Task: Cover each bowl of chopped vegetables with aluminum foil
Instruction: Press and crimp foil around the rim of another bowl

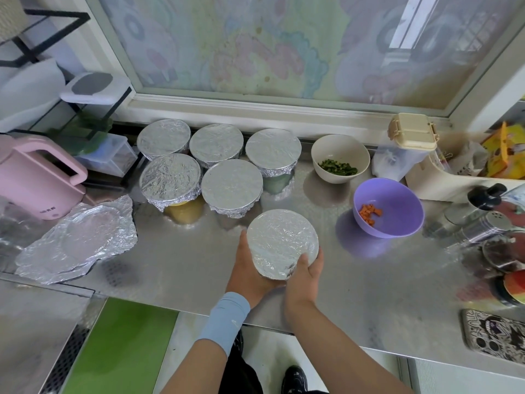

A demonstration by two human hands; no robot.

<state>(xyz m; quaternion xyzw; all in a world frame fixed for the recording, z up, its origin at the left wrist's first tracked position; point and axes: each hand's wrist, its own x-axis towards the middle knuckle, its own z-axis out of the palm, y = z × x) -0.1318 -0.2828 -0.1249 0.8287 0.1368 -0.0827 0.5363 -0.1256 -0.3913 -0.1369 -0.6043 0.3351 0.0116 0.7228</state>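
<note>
A foil-covered bowl (281, 241) is in front of me over the steel counter, held from both sides. My left hand (245, 268) cups its left underside, and my right hand (305, 273) grips its near right edge with the thumb on the foil. Behind it stand several more foil-covered bowls (231, 184) in two rows. Two bowls are uncovered: a cream bowl (341, 157) with chopped green vegetables and a purple bowl (387, 207) with diced carrot. Loose foil sheets (79, 240) lie stacked at the left.
A pink kettle (34, 177) stands at the far left by a black wire rack. At the right are a cream lidded container (412, 132), steel shakers (483, 226) and a patterned phone (494, 336) near the counter's front edge. The window sill runs behind the bowls.
</note>
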